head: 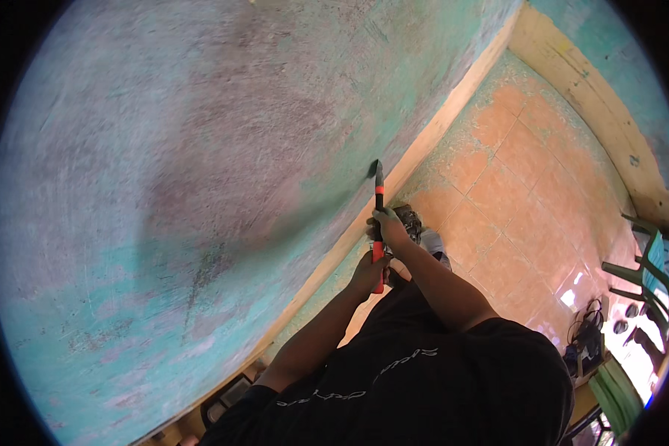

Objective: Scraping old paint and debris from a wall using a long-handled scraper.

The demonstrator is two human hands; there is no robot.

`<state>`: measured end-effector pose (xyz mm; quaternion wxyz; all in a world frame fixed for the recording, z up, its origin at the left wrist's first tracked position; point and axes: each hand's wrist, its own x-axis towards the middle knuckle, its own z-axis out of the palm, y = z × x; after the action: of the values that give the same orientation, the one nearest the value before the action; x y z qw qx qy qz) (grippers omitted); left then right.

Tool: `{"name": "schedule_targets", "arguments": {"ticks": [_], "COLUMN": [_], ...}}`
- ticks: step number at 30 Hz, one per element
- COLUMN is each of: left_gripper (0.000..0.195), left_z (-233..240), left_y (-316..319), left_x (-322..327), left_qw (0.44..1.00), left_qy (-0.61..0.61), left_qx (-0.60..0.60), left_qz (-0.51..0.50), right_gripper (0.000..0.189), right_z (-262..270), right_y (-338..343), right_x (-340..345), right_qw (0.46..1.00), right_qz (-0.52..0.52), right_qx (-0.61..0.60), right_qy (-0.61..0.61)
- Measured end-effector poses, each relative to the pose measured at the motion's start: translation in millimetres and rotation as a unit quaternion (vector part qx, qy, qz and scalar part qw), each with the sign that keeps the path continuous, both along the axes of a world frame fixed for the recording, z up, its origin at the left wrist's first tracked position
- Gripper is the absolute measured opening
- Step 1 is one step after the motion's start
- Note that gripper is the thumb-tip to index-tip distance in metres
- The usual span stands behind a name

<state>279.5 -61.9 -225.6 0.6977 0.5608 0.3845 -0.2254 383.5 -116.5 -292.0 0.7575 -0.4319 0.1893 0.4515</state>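
Note:
My left hand grips the red lower end of a long-handled scraper. Higher up, my right hand is closed around the same black-and-red handle. The dark head of the tool points away from me, at the lower part of a painted wall. A small shadow lies right beside the head; whether it touches the surface I cannot tell. Turquoise paint and patchy mauve-grey areas cover the wall, with scratch marks across it. My fingers hide parts of the handle.
A cream baseboard runs along the wall's foot. Pale paint flakes lie scattered along the edges of the orange tiled floor. My shoe stands near the baseboard. At right are a green plastic chair and a dark pile of cables.

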Motion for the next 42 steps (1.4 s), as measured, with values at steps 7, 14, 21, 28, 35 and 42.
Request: {"name": "schedule_targets", "arguments": {"ticks": [7, 14, 21, 28, 35, 42], "left_gripper": [0.019, 0.021, 0.015, 0.014, 0.012, 0.011], "left_z": [12.4, -2.3, -29.1, -105.5, -134.0, -78.3], "left_y": [10.4, 7.4, -49.2, -88.4, -114.8, -154.1], "left_x": [32.0, 93.8, 213.3, 308.7, 357.3, 420.4], "left_qw": [0.998, 0.995, 0.992, 0.955, 0.946, 0.979], "left_qy": [0.013, -0.012, 0.043, 0.027, 0.039, 0.148], "left_qx": [0.01, 0.031, 0.04, 0.223, 0.195, 0.074], "left_qz": [-0.064, -0.089, -0.112, -0.194, -0.255, -0.122], "right_gripper": [0.024, 0.017, 0.013, 0.017, 0.02, 0.02], "right_z": [25.5, 23.7, -15.7, -43.5, -65.7, -129.2], "right_y": [0.1, -9.9, -64.2, -114.1, -147.1, -142.5], "right_x": [2.4, 63.7, 173.5, 281.9, 335.9, 366.9], "right_qw": [0.992, 0.989, 0.99, 0.991, 0.995, 0.941], "right_qz": [-0.058, -0.136, -0.134, -0.124, -0.066, 0.093], "right_qx": [-0.073, -0.05, -0.043, -0.051, -0.073, -0.28], "right_qy": [-0.082, -0.02, 0.018, 0.027, 0.032, -0.165]}}
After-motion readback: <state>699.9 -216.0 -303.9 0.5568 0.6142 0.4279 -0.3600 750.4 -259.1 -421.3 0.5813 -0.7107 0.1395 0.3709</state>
